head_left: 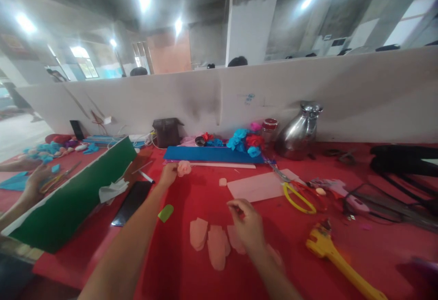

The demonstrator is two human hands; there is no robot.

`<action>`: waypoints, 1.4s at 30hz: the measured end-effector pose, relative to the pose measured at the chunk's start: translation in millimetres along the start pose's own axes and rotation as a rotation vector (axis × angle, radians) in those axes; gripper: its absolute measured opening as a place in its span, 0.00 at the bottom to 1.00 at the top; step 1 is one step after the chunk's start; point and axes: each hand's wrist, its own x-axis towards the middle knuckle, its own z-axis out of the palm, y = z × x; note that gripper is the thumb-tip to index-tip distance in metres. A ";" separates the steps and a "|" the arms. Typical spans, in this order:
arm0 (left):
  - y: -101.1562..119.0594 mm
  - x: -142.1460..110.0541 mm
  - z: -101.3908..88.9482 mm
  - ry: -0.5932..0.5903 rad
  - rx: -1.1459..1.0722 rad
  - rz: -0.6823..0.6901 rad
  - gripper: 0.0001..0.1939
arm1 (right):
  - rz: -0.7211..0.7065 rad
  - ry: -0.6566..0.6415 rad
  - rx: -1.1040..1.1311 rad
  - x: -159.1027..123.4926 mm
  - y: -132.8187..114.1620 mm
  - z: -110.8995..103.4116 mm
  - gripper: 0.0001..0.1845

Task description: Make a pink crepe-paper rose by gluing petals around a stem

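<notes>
My left hand point(169, 175) pinches a small pale-pink paper flower point(184, 168) at the far middle of the red table. Its fingers are closed at the flower's left edge. My right hand point(249, 228) hovers near the cut petal pieces, thumb and fingertips brought together; whatever lies between them is too small to make out. Below and beside it are a left stack of pink petals point(198, 234), a middle stack of petals point(216, 250) and more petals point(236, 239) partly hidden by that hand. A small pink square point(223, 181) lies between both hands.
A green cut piece point(166, 213) and a phone point(132, 203) lie left, beside a green board point(78, 195). Rightward are a pink sheet point(256, 187), yellow-handled scissors point(299, 198), a yellow tool point(342, 256) and a steel jug point(299, 131). Another person's hands point(36, 176) work beyond the board.
</notes>
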 end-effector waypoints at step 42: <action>114.5 -132.6 118.0 -0.335 -0.510 -0.132 0.18 | 0.375 0.072 0.908 13.2 -24.5 -21.9 0.27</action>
